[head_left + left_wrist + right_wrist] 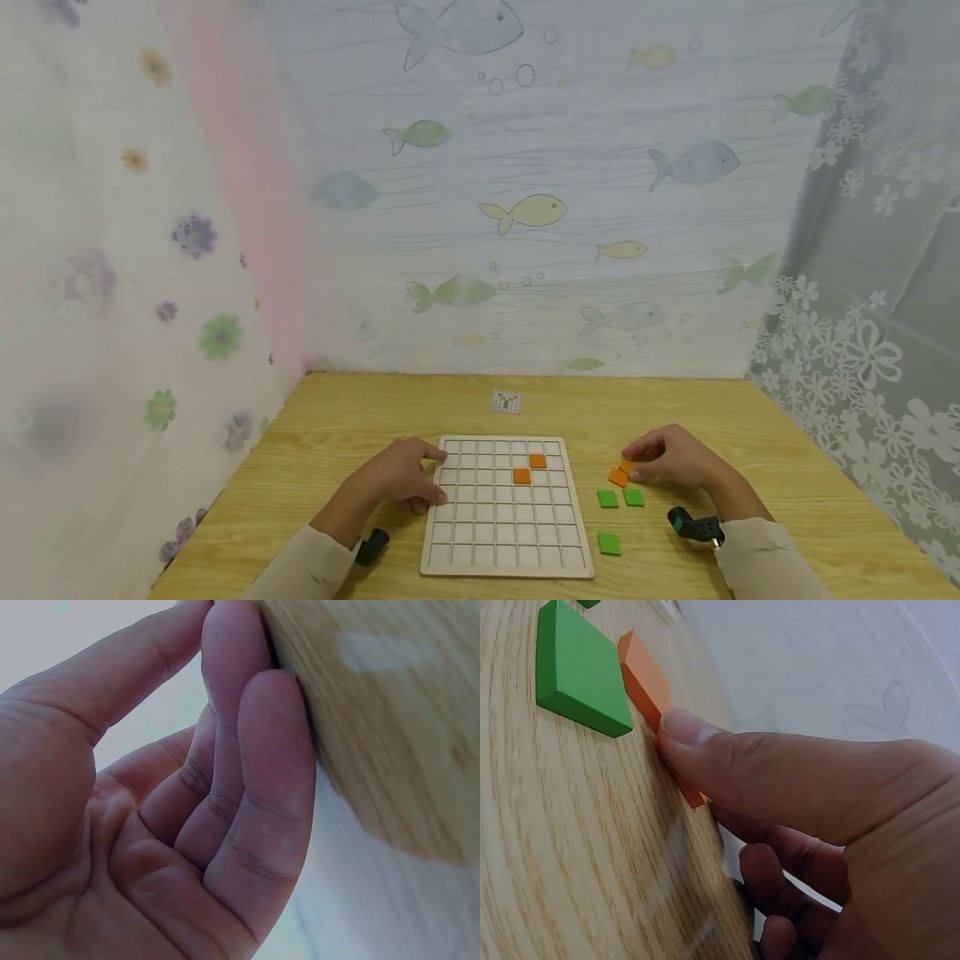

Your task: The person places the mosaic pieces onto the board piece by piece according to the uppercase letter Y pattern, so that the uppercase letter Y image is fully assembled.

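While the head view shows only curled fingers over it, the right wrist view shows the right hand (pixel 670 463) pinching an orange tile (pixel 646 682) on the table (pixel 787 467), right of the grid board (pixel 504 508), beside green tiles (pixel 620 498). The left hand (pixel 405 479), fingers straight and holding nothing, rests at the board's left edge.

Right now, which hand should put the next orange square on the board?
Probably the right hand: its thumb already touches an orange tile. The left hand rests at the grid board's left edge.
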Tool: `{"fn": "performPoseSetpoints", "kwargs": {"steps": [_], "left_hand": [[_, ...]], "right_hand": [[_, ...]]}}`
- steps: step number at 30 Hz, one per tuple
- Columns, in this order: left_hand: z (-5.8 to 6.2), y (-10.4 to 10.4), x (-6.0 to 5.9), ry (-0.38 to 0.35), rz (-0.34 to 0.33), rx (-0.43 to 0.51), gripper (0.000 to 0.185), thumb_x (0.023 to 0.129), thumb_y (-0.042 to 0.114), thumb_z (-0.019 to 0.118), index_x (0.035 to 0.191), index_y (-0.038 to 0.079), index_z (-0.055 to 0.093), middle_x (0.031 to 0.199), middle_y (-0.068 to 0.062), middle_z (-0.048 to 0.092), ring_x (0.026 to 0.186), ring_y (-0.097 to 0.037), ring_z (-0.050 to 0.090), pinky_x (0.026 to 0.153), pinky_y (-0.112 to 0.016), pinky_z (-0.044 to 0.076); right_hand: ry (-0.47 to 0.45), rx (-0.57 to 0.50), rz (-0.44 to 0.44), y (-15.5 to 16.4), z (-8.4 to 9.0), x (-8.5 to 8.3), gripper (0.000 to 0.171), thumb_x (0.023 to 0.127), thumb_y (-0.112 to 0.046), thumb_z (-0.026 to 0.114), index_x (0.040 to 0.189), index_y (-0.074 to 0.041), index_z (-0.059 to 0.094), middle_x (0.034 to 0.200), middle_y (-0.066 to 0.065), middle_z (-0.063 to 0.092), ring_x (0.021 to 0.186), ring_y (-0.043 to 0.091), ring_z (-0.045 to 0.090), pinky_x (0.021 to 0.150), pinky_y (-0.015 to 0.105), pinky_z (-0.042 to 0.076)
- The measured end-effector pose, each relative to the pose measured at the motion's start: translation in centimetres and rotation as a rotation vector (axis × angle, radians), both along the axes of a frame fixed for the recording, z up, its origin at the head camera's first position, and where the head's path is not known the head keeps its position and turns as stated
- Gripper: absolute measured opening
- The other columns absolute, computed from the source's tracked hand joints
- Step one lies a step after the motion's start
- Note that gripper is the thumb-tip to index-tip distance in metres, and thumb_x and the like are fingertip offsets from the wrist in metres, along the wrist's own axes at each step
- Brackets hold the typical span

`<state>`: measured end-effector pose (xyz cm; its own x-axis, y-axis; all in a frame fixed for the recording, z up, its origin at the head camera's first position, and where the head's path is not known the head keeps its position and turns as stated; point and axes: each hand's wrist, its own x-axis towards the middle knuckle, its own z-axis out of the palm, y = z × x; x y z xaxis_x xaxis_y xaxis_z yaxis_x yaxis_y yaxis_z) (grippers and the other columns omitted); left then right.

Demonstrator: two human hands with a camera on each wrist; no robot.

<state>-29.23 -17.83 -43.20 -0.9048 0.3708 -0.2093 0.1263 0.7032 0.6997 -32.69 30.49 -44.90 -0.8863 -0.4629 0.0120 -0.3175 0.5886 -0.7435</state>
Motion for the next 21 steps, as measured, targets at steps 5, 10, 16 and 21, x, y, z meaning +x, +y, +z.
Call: {"fn": "performPoseSetpoints", "kwargs": {"steps": [5, 10, 16, 21], "left_hand": [[0.04, -0.06, 0.05, -0.007, -0.003, 0.008, 0.069, 0.084, 0.018, 0.088, 0.145, 0.005, 0.06, 0.064, -0.005, 0.071, 0.055, -0.018, 0.07, 0.056, -0.033, 0.059], [0.05, -0.12, 0.08, -0.005, -0.007, 0.008, 0.07, 0.084, 0.018, 0.088, 0.146, 0.005, 0.059, 0.064, -0.005, 0.072, 0.056, -0.018, 0.07, 0.056, -0.033, 0.059], [0.03, -0.11, 0.09, 0.0, -0.009, 0.008, 0.07, 0.084, 0.018, 0.088, 0.146, 0.005, 0.059, 0.064, -0.005, 0.071, 0.056, -0.018, 0.07, 0.056, -0.033, 0.059], [0.04, -0.07, 0.1, -0.003, -0.01, 0.013, 0.07, 0.084, 0.018, 0.089, 0.146, 0.005, 0.06, 0.064, -0.005, 0.072, 0.056, -0.019, 0.07, 0.056, -0.034, 0.059]], "right_hand": [[-0.01, -0.002, -0.001, -0.04, -0.08, 0.03, 0.033, 0.089, -0.02, 0.083, 0.118, -0.005, 0.077, 0.117, 0.013, 0.074, 0.105, 0.027, 0.071, 0.083, 0.026, 0.058], [-0.019, -0.011, -0.003, -0.05, -0.14, 0.01, 0.031, 0.089, -0.02, 0.083, 0.116, -0.005, 0.078, 0.114, 0.012, 0.075, 0.1, 0.025, 0.071, 0.08, 0.026, 0.058], [-0.02, -0.02, -0.013, -0.15, -0.11, 0.07, 0.028, 0.088, -0.017, 0.084, 0.112, -0.003, 0.077, 0.107, 0.01, 0.075, 0.092, 0.024, 0.068, 0.075, 0.027, 0.056], [0.004, -0.002, -0.039, -0.29, -0.04, 0.21, 0.025, 0.087, -0.018, 0.085, 0.105, -0.004, 0.075, 0.098, 0.007, 0.072, 0.084, 0.021, 0.063, 0.071, 0.028, 0.054]]}}
